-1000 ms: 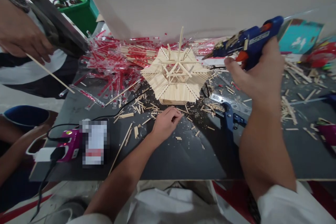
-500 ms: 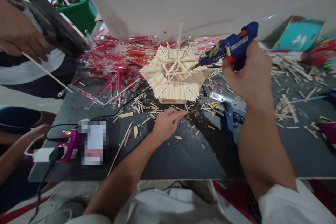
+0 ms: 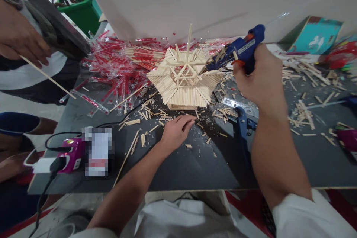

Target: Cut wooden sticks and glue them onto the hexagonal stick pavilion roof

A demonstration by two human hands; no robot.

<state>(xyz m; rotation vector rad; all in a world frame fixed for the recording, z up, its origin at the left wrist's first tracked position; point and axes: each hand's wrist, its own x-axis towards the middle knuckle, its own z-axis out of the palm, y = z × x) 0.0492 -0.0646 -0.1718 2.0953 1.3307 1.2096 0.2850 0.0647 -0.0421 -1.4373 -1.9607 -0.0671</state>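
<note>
Person's right grip (image 3: 263, 80) wrapped round a blue glue gun (image 3: 247, 49), nozzle tip (image 3: 203, 70) hard to make out, left grip (image 3: 176, 132) curled, cannot tell whether around anything, at its twelve o'clock a pale, flared stick structure (image 3: 186, 96).

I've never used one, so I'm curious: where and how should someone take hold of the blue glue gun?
Grip the glue gun by its handle, probably from the right, where the right hand has it. The handle hangs low behind the orange trigger, and the nozzle points left toward the stick model, away from that hand.
</note>
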